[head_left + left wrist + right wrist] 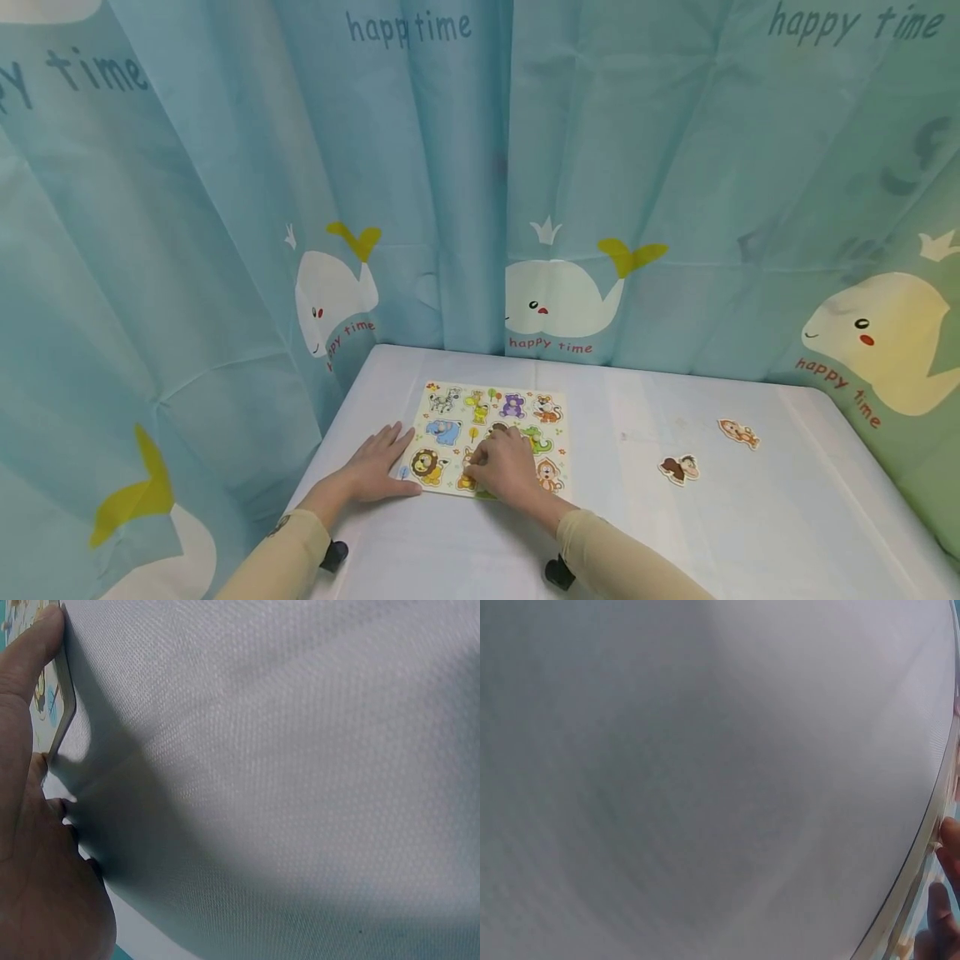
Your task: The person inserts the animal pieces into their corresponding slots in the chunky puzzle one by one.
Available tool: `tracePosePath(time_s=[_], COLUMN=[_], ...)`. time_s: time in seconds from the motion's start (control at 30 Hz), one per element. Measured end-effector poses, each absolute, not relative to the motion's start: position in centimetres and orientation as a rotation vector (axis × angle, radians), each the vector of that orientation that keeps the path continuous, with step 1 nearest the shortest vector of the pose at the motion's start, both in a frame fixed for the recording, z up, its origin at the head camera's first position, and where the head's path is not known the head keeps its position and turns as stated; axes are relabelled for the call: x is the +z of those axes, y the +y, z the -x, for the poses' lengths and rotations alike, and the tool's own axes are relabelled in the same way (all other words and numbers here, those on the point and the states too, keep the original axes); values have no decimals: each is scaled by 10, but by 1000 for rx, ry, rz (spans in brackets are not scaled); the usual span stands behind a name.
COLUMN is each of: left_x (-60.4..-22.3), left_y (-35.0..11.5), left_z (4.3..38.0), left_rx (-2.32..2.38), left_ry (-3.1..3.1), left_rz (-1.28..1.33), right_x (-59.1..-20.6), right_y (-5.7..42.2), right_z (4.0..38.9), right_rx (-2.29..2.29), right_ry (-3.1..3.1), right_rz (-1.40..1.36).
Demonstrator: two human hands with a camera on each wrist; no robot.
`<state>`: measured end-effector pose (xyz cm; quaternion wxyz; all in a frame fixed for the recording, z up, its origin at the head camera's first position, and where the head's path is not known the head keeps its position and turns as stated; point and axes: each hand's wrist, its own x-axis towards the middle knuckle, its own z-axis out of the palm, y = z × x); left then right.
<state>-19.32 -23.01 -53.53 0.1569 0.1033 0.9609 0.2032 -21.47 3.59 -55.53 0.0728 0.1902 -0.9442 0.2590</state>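
Note:
A flat animal puzzle board (450, 457) lies on the table, showing a lion (427, 467), a blue elephant (443, 432), a zebra, a purple animal and several others. My left hand (375, 467) rests at its left edge, fingers spread and thumb along the near corner. In the left wrist view the thumb (34, 649) lies on the board's edge. My right hand (510, 467) is over the board's near middle, fingers curled, pinching an orange animal puzzle piece (468, 481) at its spot. The hand hides part of that piece and the pictures around it.
Two loose puzzle pieces lie right of the board: a dark brown animal (678, 470) and a monkey (738, 433). A white cloth covers the table (615, 542). Blue curtains (465, 167) with whales hang behind and beside it.

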Motion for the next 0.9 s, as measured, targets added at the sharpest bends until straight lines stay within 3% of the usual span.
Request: tracePosePath(time_s=[0.47,0.9], left_x=[-534,-532], left_y=[-230,-229], left_z=[191,192], left_rx=[603,588], left_ry=[2751,2754], left_rz=[-306,-308], right_x=[-556,-513], right_y=[39,84], right_z=[214,228], right_rx=[774,965], right_ry=[-2842,-2802], right_rz=[-631,-554])
